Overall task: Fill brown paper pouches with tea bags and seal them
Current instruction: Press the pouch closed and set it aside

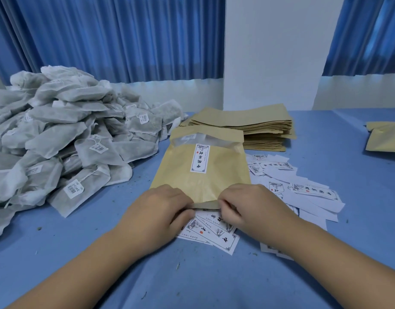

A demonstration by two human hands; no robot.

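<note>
Pouch: a brown paper pouch (181,172) lies flat on the blue tabletop (359,197), straight ahead, its near edge under both hands and its clear window strip at the far end.
Left hand: the left hand (161,206) has its fingers curled, pinching the near edge of the pouch at its left part.
Right hand: the right hand (248,204) pinches the same edge just beside it; a grey strip of that edge shows between the two.
Step, as I judge it: closing or creasing the near edge; whether tea bags are already inside I cannot tell.
Tea bags: a big loose pile of tea bags (69,134) sits to the left, touching the pouch's far left corner.
Spare pouches: a stack of empty pouches (265,128) lies behind; another brown pouch (386,139) lies at the far right.
Risk, seal: uneven pinching could leave the edge skewed or part open.
Risk, stray paper: the loose labels (214,235) lying under the hands could get caught in the fold.
Risk, dirt: tea crumbs on the tabletop could get into the seal.
Writing, pouch: a white label (200,158) carries a column of Chinese characters, upside down from here; the last two look like 中国, the rest unsure, with a small red stamp.
Writing, loose: the scattered labels (308,188) at right carry the same sort of print.
Writing, tags: barcode tags (99,147) on the tea bags carry handwriting too small to read.
</note>
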